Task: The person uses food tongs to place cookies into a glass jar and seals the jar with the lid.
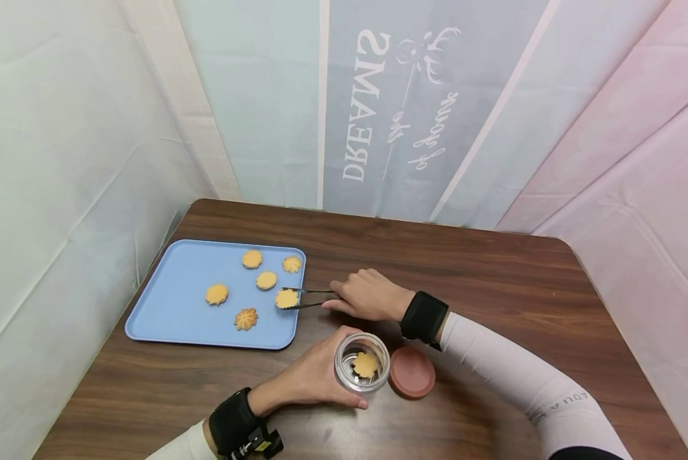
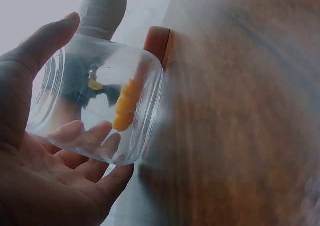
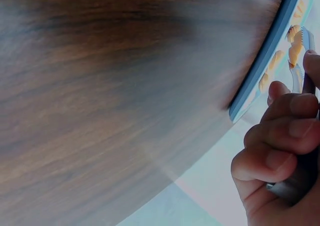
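My right hand (image 1: 372, 295) grips a pair of dark tongs (image 1: 312, 305), whose tips lie either side of a cookie (image 1: 287, 298) at the right edge of the blue tray (image 1: 171, 306); whether they squeeze it I cannot tell. In the right wrist view, the fingers (image 3: 270, 161) curl round the tongs' handle. With my left hand (image 1: 321, 370) I hold a clear jar (image 2: 100, 101), its mouth uncovered and facing up toward the head camera. One flower-shaped cookie (image 1: 365, 365) lies inside it. Beside the jar, a reddish-brown lid (image 1: 412, 373) rests on the table.
Several more cookies (image 1: 252, 259) are spread over the tray, mostly on its right half. The wooden table (image 1: 493, 287) extends to the right of my right arm. Fabric curtains (image 1: 275, 96) hang behind the table and at both sides.
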`<state>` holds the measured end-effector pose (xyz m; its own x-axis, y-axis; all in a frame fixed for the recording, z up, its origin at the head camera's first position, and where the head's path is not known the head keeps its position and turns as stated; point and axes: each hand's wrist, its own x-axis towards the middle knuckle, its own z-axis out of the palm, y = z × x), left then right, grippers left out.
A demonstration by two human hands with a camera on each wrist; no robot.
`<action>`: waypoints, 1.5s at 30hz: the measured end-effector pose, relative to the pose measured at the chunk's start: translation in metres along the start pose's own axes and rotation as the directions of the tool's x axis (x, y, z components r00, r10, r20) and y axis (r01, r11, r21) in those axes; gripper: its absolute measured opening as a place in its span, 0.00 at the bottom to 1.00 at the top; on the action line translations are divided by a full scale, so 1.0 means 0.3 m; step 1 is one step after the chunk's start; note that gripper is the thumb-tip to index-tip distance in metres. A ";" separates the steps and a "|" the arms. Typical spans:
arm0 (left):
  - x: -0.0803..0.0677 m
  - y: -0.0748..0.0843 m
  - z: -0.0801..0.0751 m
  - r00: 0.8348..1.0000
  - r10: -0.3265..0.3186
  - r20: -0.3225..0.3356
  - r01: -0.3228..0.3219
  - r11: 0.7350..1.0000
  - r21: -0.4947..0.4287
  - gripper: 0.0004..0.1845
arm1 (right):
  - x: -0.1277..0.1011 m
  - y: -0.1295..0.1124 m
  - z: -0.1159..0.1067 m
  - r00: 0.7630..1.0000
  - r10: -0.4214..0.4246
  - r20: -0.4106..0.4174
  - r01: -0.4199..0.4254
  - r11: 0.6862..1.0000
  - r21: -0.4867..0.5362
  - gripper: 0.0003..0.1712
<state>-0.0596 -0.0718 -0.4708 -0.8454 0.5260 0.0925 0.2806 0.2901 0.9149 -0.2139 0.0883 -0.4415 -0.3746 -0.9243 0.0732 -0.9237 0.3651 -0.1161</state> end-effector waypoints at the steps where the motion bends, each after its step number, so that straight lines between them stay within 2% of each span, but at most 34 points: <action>1: 0.000 -0.001 -0.001 1.000 0.000 -0.001 0.000 1.000 -0.001 0.50 | -0.002 0.001 -0.003 1.000 0.002 0.002 -0.002 1.000 -0.002 0.23; 16: -0.001 0.000 0.002 0.999 0.036 -0.017 -0.035 0.999 0.033 0.49 | -0.043 -0.001 -0.045 0.999 0.031 0.013 -0.031 1.000 0.004 0.23; 27: -0.003 -0.002 0.006 0.997 0.066 -0.030 -0.064 0.996 0.058 0.49 | -0.080 0.005 -0.090 0.998 0.055 -0.015 -0.056 0.998 -0.039 0.24; 38: 0.001 -0.004 0.006 0.998 0.067 -0.019 -0.066 0.996 0.053 0.49 | -0.133 -0.002 -0.129 0.998 0.046 -0.050 -0.047 0.999 -0.023 0.23; 45: -0.001 -0.001 0.007 0.999 0.039 -0.024 -0.038 0.998 0.040 0.50 | -0.181 -0.002 -0.153 0.996 0.047 -0.081 -0.048 0.999 -0.010 0.24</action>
<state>-0.0586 -0.0703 -0.4720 -0.8445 0.5174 0.1381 0.3310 0.3016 0.8942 -0.1967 0.1434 -0.4000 -0.4230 -0.8940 0.1481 -0.9054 0.4103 -0.1093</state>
